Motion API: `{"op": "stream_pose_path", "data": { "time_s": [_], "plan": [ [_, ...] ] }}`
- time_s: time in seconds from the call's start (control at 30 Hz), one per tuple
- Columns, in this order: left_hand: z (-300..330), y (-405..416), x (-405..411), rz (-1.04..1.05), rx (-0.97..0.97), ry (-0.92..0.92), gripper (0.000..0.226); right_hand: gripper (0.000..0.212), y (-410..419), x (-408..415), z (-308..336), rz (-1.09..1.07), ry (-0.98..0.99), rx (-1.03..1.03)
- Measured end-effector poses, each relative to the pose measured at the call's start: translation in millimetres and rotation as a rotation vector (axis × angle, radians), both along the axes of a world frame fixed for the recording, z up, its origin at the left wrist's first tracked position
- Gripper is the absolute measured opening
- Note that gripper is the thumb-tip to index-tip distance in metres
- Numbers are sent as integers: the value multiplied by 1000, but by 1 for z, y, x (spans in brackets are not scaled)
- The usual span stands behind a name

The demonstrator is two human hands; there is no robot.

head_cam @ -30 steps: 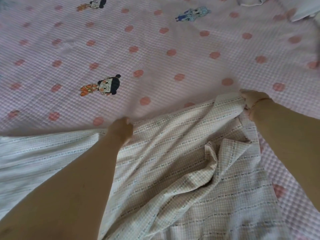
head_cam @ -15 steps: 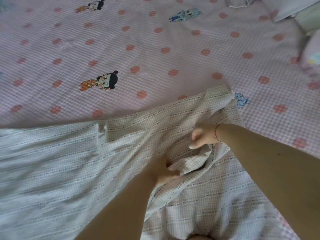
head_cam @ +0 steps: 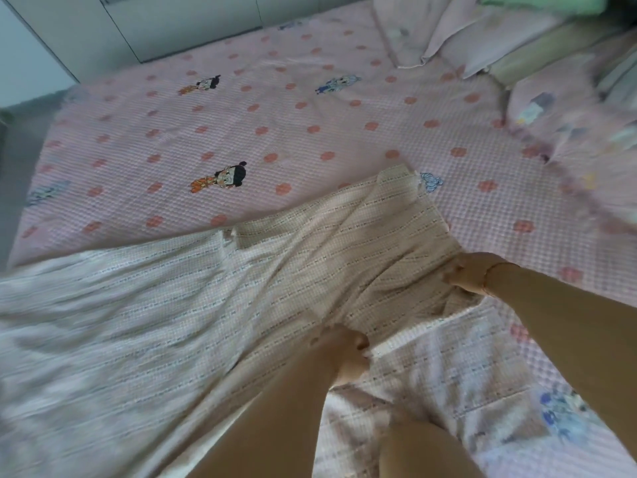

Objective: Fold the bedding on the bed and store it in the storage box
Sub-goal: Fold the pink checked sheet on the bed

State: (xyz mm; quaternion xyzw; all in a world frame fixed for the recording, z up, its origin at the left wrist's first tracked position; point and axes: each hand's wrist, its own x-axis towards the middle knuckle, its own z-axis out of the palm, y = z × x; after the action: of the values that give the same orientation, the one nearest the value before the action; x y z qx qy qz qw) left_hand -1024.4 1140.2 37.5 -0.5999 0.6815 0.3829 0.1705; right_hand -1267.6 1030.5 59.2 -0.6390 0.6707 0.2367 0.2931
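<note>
Item: blanket (head_cam: 241, 305), beige-and-white small check crossed by thin dark dotted stripes, waffle-like weave. It is lying across the near half of the bed, spreading from the left edge of view to past the middle, partly doubled over itself. One folded corner is pointing toward the far side, just beside a small blue cartoon print. Long creases are running diagonally through the cloth; the left part is showing blurred. A lighter, whiter layer is lying under the folded beige layer at the near right.

Left hand (head_cam: 341, 353): fingers are curling into the cloth, gripping a bunch of the blanket near its middle fold.

Right hand (head_cam: 472, 277): fingers are curling and pinching the blanket's right edge; a thin bracelet is sitting at the wrist.

Sheet (head_cam: 310, 125): pink check with red dots and cartoon figures, covering the bed beneath the blanket.

Pillows (head_cam: 482, 39): pale pink, piled at the far right, with a green one behind them.

Cabinet (head_cam: 138, 19): white panels are standing beyond the bed's far side.
</note>
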Motion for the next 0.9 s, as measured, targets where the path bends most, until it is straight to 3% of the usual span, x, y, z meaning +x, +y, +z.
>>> {"op": "stream_pose_path", "data": {
  "time_s": [0.13,0.2,0.27,0.4,0.57,0.77,0.83,0.9],
  "plan": [
    [13,36,-14,14,61,120,32,31,61,-38,5,21,46,-112],
    [13,55,-24,-30,102,161,22,32,89,-55,7,30,49,-150],
    [8,74,-33,-95,116,151,13,27,115,-69,3,24,48,-158],
    [-6,112,-39,-134,145,118,20,19,171,-82,-23,9,70,-88],
    [-33,140,-38,30,220,216,31,56,190,-89,-52,-28,161,-19],
    [-52,151,-58,56,78,217,49,77,173,-80,-73,-256,-74,-48],
    [-56,152,-69,68,78,245,50,67,171,-81,-82,-269,-128,17],
    [-58,149,-81,100,67,264,49,31,171,-92,-83,-213,-162,101]
  ]
}}
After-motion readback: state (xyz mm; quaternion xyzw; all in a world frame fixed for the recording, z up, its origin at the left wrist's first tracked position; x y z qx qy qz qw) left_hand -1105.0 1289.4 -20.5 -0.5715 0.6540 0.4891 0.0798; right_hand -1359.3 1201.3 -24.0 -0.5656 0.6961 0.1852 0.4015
